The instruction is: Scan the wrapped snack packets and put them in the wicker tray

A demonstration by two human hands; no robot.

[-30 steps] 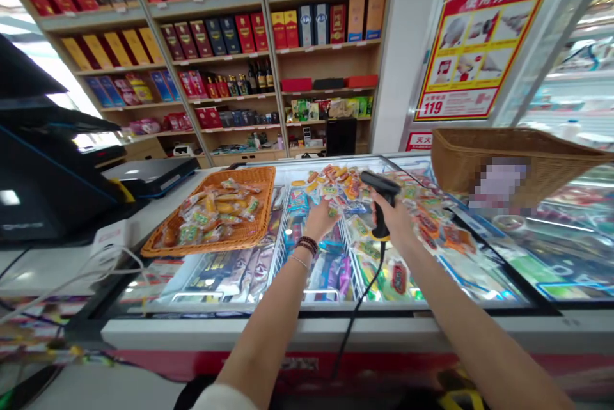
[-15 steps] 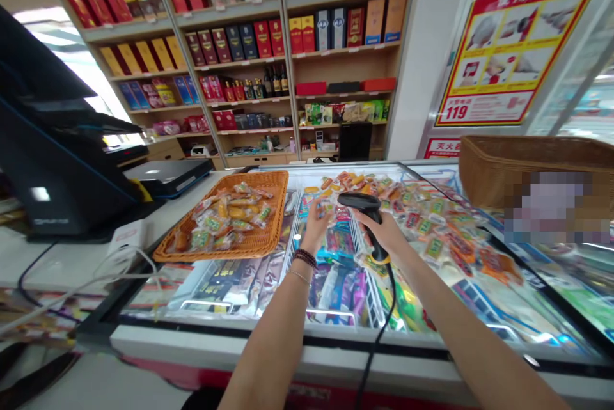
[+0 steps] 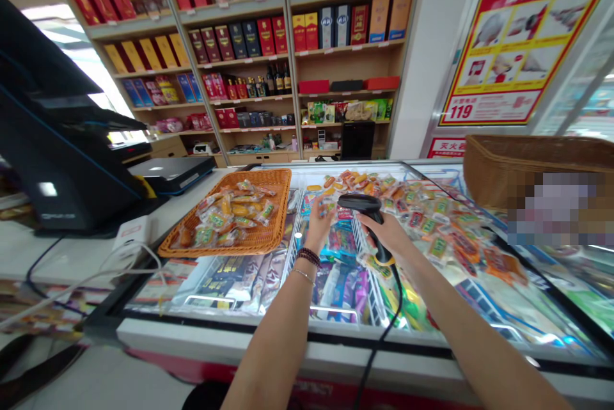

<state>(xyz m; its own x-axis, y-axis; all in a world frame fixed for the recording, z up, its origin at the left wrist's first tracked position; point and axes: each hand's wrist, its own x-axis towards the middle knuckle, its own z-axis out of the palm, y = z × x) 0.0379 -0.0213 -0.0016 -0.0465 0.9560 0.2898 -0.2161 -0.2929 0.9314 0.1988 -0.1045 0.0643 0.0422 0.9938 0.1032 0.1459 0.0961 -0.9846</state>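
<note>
My right hand (image 3: pixel 384 232) is wrapped round the handle of a black barcode scanner (image 3: pixel 359 203), its head pointing left and its cable hanging down over the freezer edge. Just left of the scanner head, my left hand (image 3: pixel 319 221) has its fingers curled round a small clear-wrapped snack packet (image 3: pixel 328 207), only partly visible. An orange wicker tray (image 3: pixel 283 208) holding several wrapped snacks (image 3: pixel 233 210) lies on the left of the glass-topped freezer. More wrapped snacks (image 3: pixel 439 247) are spread over the glass behind and to the right of my hands.
A black checkout machine (image 3: pixel 71 173) and a flat scale (image 3: pixel 173 173) stand at the left beside a white cable. At the right is a brown basket (image 3: pixel 499 170). Shelves (image 3: pixel 249 61) of boxes line the back, next to a red poster (image 3: pixel 518 45).
The view has shifted slightly, so the surroundings sit a little further right. Both hands keep nearly the same places, with the scanner still in my right hand.
</note>
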